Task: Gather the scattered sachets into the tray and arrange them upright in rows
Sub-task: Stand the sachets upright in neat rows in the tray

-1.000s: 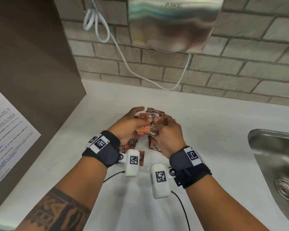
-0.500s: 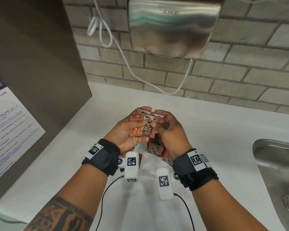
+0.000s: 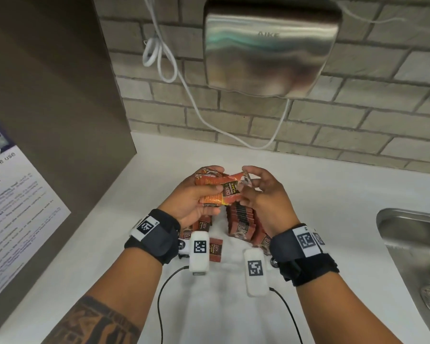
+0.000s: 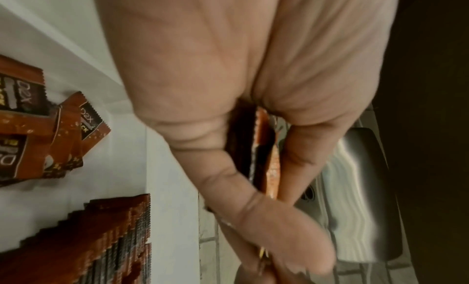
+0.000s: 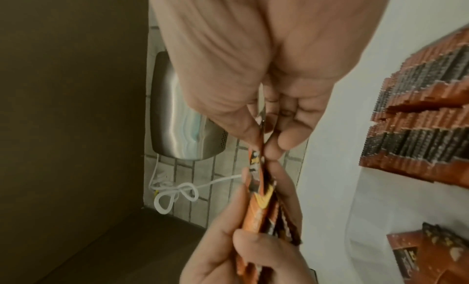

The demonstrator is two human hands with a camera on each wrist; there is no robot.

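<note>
A white bench (image 3: 333,194) meets a brick wall. Above it, the left hand (image 3: 191,197) grips a bundle of sachets (image 3: 215,192). The right hand (image 3: 263,192) pinches the bundle's right end. An upright row of sachets (image 3: 241,219) stands in the white tray (image 3: 224,289) below; loose sachets (image 3: 215,249) lie left.

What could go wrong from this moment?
1. The left hand grips a loose bundle of sachets while the right hand pinches one end; some could slip out.
2. The upright row stands just beneath both hands, so lowering the bundle carelessly may topple it.
</note>
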